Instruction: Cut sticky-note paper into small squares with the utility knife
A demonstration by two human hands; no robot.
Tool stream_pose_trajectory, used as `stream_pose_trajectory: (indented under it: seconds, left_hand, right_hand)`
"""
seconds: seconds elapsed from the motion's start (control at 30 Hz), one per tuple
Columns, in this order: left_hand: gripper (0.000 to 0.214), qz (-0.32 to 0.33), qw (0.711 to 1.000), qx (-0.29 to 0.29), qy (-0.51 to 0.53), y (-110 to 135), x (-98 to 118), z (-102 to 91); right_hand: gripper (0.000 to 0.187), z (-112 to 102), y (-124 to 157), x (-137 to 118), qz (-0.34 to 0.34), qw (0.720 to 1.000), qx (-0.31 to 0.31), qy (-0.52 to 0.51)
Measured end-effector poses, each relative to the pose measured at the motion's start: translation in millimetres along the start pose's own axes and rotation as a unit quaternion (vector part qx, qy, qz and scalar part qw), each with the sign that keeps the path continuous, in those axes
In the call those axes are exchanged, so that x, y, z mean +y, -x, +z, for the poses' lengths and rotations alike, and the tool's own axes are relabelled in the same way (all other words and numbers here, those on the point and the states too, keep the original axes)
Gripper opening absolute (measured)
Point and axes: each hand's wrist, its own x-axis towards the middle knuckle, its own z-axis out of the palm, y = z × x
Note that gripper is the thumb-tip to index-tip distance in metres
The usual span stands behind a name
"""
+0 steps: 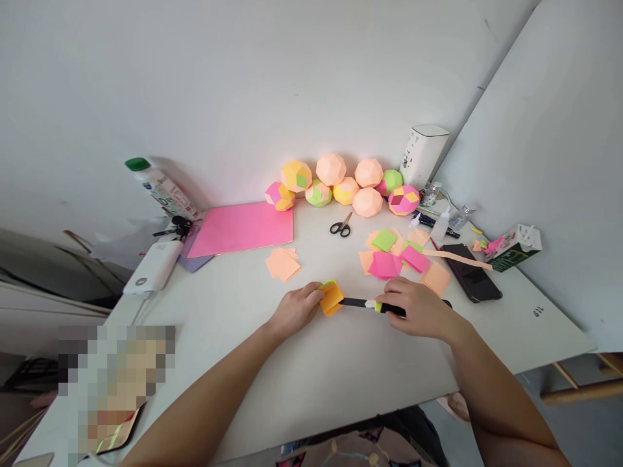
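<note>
My left hand [296,308] pinches a small folded paper piece [331,297], orange with a green edge, just above the white table [302,370]. My right hand [417,306] is closed round a black tool with a green and white band [372,303], whose tip reaches the folded piece. Loose squares of pink, green and orange paper [396,259] lie just beyond my right hand. A small stack of orange squares [282,263] lies beyond my left hand.
Several paper polyhedron balls [341,185] line the wall. Black scissors [341,226], a pink paper sheet [246,228], a white power bank [153,267], a black phone [470,271], a small carton [513,246], a white device [422,155] and small bottles [440,224] stand around.
</note>
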Motion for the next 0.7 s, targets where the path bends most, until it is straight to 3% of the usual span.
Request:
stream_pose_trajectory:
  seconds: [0.13, 0.27, 0.7]
  left_hand:
    - [0.012, -0.013, 0.999, -0.025, 0.026, -0.7, 1.9, -4.8]
    - [0.024, -0.004, 0.999, -0.014, 0.029, -0.6, 2.9, -6.0]
    - [0.015, -0.02, 0.999, -0.027, 0.031, 0.9, 1.5, -3.9]
  right_hand:
    - [0.028, 1.0, 0.0, 0.5, -0.005, 1.0, 0.005, -0.002]
    - [0.03, 2.0, 0.2, 1.3, -0.005, 1.0, 0.004, -0.001]
    - [0.029, 2.1, 0.0, 1.4, -0.005, 1.0, 0.004, -0.002]
